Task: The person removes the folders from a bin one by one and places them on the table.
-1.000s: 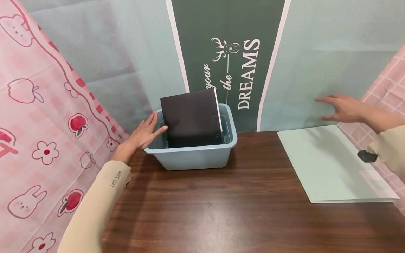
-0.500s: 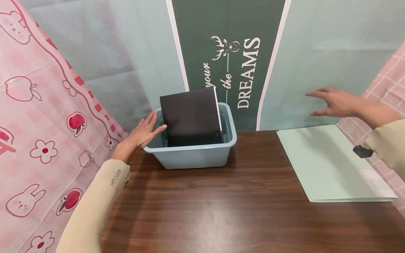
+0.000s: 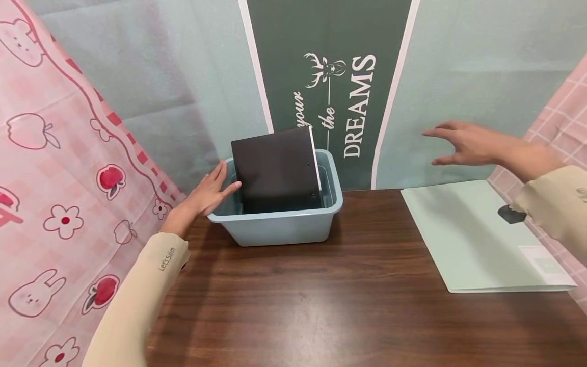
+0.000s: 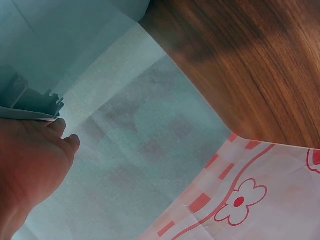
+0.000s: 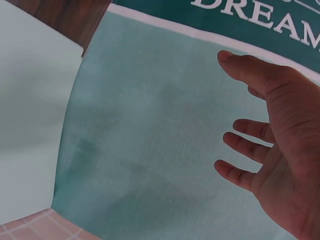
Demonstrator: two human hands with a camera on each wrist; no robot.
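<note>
A pale blue plastic basin point(image 3: 275, 229) stands on the table. Tilted inside it is a black cover point(image 3: 277, 173) with two small rivets and a white edge, looking like a binder; the basin's front wall hides its lower part. My left hand point(image 3: 204, 193) rests at the basin's left rim, fingers stretched out and thumb toward the cover. The left wrist view shows that hand point(image 4: 35, 165) against the rim. My right hand point(image 3: 472, 145) hovers in the air with spread fingers, holding nothing. Below and right of it lies a pale green folder point(image 3: 477, 239) with a whitish label.
The brown wooden table point(image 3: 312, 300) meets a blue-green backdrop cloth point(image 3: 169, 76) printed with a dark panel point(image 3: 330, 30). A pink patterned cloth point(image 3: 50, 178) borders the left side, and a pink checked cloth point(image 3: 557, 122) the right.
My right hand has moved leftward and slightly up, its fingers still spread. My left hand, the basin and the black cover stay in place.
</note>
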